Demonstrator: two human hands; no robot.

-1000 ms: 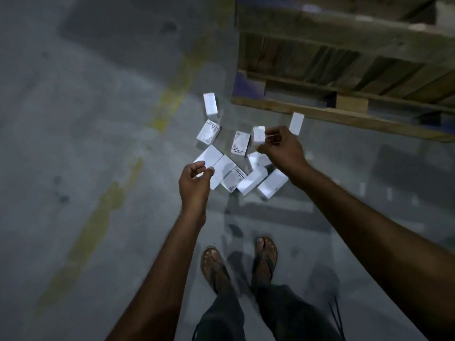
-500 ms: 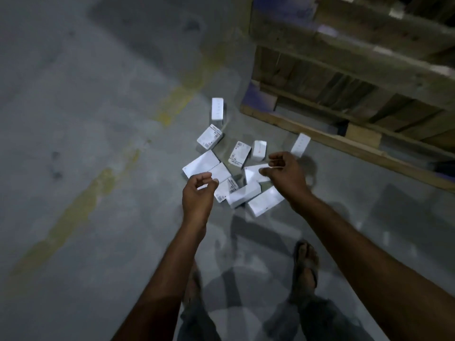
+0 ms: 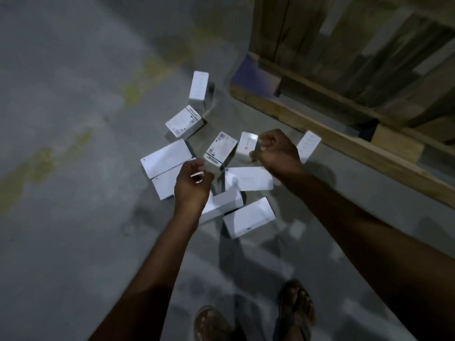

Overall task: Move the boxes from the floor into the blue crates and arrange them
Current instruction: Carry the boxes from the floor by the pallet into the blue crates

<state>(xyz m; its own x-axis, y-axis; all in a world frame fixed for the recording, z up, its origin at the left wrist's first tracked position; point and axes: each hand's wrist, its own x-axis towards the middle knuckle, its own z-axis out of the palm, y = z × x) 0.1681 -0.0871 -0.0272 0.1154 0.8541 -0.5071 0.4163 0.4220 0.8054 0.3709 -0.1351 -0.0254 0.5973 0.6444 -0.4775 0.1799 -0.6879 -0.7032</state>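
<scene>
Pickup is the step in hand: none of the white boxes (image 3: 248, 215) has left the concrete floor (image 3: 73, 143), and no blue crate shows in this view. The boxes lie in a loose scatter on the floor just off the near corner of the wooden pallet (image 3: 344, 134), some flat, some on edge, several touching.

Your right hand (image 3: 277, 153) hangs over the far side of the scatter. Its fingers (image 3: 256, 150) are curled at the edge of a small upright box (image 3: 246, 145); through the blur I cannot tell whether they pinch it or only come close. Your left hand (image 3: 192, 185) is above the two flat boxes (image 3: 165, 158) at the left of the scatter, fingers loosely curled and holding nothing I can make out.

Next, I judge, you need a firm grip on one box per hand, lifting straight up so the neighbours do not slide.
</scene>
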